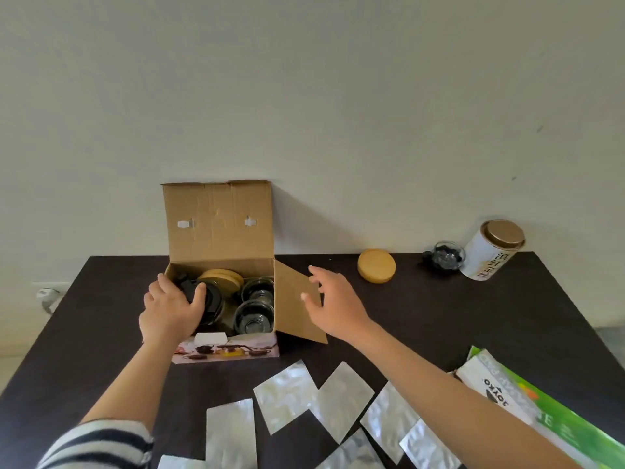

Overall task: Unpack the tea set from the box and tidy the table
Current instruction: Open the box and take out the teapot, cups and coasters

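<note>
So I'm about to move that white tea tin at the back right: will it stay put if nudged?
Probably not: the white tea tin looks tilted rather than upright, and being round it may roll. Its smooth wall could be slippery.

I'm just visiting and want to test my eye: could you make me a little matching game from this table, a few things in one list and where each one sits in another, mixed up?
Things:
1. glass cups
2. wooden lid
3. tea tin
4. silver sachets

Places:
A. far right of the table, near the wall
B. inside the open cardboard box
C. spread along the near edge of the table
D. lying alone on the table, right of the box

Pairs: 1-B, 2-D, 3-A, 4-C
</note>
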Motion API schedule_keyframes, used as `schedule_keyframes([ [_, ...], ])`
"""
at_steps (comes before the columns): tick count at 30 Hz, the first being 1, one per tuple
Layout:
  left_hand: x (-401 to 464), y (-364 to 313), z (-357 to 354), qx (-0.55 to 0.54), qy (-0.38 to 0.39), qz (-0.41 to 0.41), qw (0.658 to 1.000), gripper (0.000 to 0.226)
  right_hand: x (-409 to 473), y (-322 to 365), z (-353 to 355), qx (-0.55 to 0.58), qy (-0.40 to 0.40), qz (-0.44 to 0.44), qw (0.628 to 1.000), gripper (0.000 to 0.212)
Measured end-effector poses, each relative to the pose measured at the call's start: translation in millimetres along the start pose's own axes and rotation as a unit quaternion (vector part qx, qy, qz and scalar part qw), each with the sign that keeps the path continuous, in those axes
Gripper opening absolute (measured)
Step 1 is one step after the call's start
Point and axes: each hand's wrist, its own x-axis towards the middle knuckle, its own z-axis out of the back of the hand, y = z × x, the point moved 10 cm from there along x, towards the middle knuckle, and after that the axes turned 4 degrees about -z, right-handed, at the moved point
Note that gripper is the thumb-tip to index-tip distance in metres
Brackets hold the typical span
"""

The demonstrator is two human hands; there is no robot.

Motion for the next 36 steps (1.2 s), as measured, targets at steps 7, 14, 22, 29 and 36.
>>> schedule_keyframes([
  [7, -2.2, 3.1, 3.9, -0.016, 0.002, -0.018, 1.000, 0.088, 7.2, 69.8, -74.9, -0.142, 0.044, 0.014, 0.989, 0.048],
  [14, -1.9, 5.0, 4.9, -0.019, -0.001, -0.036, 0.999, 0.088, 27.5, 84.6, -112.2, -0.363, 0.105, -0.062, 0.924, 0.054],
  [22, 0.8, 7.9, 3.6, -0.039, 0.003, -0.038, 0.998, 0.089, 14.1, 101.0, -77.3, -0.263, -0.048, -0.017, 0.963, 0.065],
  [29, 1.6, 8.1, 2.2, -0.036, 0.002, -0.039, 0.999, 0.088, -16.1, 37.5, 15.7, 0.078, -0.205, -0.095, 0.971, 0.061],
  [36, 3.2, 8.6, 2.7, -0.025, -0.004, -0.028, 0.999, 0.088, -39.9, -140.7, 71.0, -0.025, -0.236, -0.320, 0.917, 0.080],
])
